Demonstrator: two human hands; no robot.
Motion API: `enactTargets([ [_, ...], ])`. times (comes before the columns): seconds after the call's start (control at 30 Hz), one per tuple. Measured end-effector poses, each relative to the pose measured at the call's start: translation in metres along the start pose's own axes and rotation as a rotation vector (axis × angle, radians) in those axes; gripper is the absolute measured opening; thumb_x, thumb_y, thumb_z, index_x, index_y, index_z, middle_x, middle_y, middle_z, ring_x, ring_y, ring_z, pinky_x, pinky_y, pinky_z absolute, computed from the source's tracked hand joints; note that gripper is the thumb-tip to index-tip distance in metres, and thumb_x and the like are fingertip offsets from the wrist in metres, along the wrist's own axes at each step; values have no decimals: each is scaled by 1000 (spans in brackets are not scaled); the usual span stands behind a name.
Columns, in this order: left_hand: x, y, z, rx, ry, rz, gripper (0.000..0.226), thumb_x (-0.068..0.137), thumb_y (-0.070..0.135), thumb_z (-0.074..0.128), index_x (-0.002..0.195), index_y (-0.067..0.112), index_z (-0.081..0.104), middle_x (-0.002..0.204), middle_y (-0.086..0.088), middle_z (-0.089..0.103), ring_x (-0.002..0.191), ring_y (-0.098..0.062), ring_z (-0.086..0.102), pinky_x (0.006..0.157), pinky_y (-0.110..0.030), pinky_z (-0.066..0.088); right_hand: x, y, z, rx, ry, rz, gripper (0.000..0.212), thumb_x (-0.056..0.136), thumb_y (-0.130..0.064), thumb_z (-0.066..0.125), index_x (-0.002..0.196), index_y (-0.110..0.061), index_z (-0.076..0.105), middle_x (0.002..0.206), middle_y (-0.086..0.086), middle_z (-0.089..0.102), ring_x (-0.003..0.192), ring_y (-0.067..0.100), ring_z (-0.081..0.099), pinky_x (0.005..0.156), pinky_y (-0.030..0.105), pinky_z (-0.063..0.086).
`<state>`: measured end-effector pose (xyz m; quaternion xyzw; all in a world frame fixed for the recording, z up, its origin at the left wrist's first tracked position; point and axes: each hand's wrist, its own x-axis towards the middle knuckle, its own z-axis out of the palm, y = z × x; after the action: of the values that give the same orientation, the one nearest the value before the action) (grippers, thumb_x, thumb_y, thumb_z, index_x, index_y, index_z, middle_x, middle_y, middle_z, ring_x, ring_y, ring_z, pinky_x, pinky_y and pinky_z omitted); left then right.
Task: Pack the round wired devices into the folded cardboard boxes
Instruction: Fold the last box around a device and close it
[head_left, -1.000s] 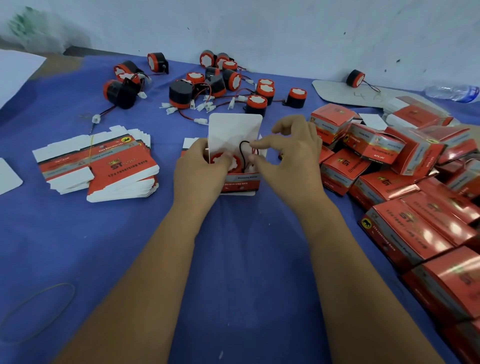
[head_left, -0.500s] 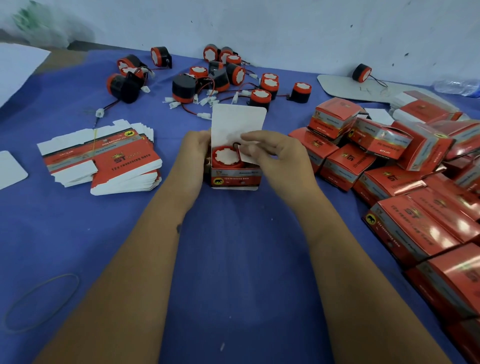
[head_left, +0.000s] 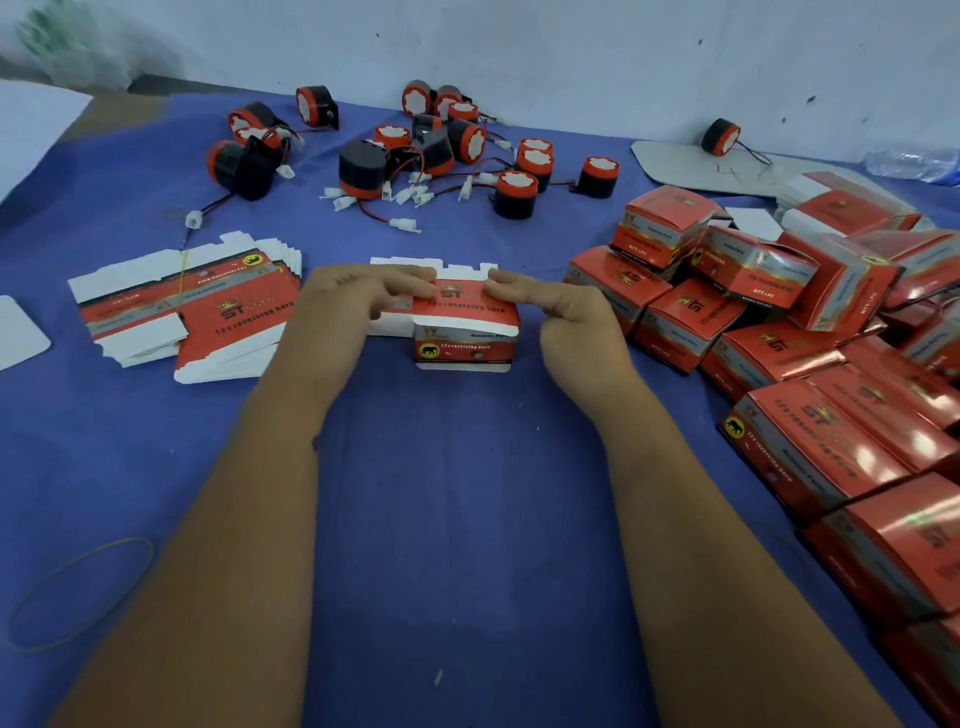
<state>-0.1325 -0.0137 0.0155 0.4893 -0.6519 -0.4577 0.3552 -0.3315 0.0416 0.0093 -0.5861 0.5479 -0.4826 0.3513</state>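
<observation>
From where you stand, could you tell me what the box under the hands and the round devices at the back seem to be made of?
The box: thin printed cardboard, it seems. It has white raw edges and a glossy red face, and the filled boxes beside it show glare. The round devices: probably moulded plastic, with matte black bodies, red rims and white faces; their thin wires end in white plugs.

The single head-worn camera is looking forward and down from above the blue table (head_left: 467, 519), sitting close over both forearms. It is facing the white wall (head_left: 571, 57) along the table's far edge, taking in the tabletop with wide-angle bending at the sides.
</observation>
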Motion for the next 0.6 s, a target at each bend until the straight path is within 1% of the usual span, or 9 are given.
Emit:
enactTargets([
  [0.03,3,2,-4,28,-82,-104,29,99,7,48,113,21,70,137,5,58,121,-7,51,96,-20,43,-1,0,-3,-46,-34,-21,54,83,20,39,126,-3,63,140,3,54,134,13,44,108,20,39],
  [0.07,1,1,-4,54,-108,-93,24,99,16,54,117,25,68,140,8,55,121,-6,50,97,-20,41,-3,-2,-5,-67,-78,-22,55,84,15,40,127,-9,64,142,-3,53,134,8,42,106,17,39],
  [0.13,-14,-1,1,121,-32,151,26,90,25,69,116,29,69,133,16,57,117,1,53,95,-15,41,-6,-3,-9,-96,-139,-27,49,89,4,49,130,-19,63,144,-12,50,135,2,39,102,11,39],
  [0.17,-19,-1,3,154,1,213,32,85,26,74,116,31,69,130,19,57,116,3,52,94,-13,41,-7,-3,-11,-122,-149,-37,46,90,1,53,130,-22,62,144,-15,49,135,1,38,99,6,38],
  [0.23,-23,-5,6,189,52,256,39,79,26,80,115,32,69,126,18,58,116,3,52,95,-12,40,-6,-2,-14,-143,-167,-42,45,91,-2,57,129,-25,62,143,-17,49,134,-2,38,94,1,37],
  [0.33,-17,-5,9,216,103,279,37,77,27,81,112,29,71,121,14,62,113,1,56,95,-10,42,-5,-2,-15,-165,-203,-28,44,89,-9,64,130,-27,61,145,-17,47,133,-2,39,102,10,35],
  [0.43,-16,-8,11,161,100,307,33,77,28,79,109,29,72,116,14,65,108,3,59,89,-5,43,-3,-1,-10,-213,-107,-82,41,86,-21,73,126,-24,65,140,-10,53,128,2,46,95,5,39],
  [0.5,-16,-7,10,95,107,293,28,78,25,80,104,31,72,114,14,66,106,4,60,88,-7,46,-2,0,-5,-227,-41,-112,35,87,-23,71,122,-22,67,135,-7,58,125,4,50,100,15,43],
  [0.6,-14,-4,11,-30,133,260,24,77,20,81,96,33,74,108,11,70,100,-1,65,84,-14,52,-1,2,1,-280,13,-159,30,92,-26,66,122,-20,67,130,-6,62,122,6,53,106,30,44],
])
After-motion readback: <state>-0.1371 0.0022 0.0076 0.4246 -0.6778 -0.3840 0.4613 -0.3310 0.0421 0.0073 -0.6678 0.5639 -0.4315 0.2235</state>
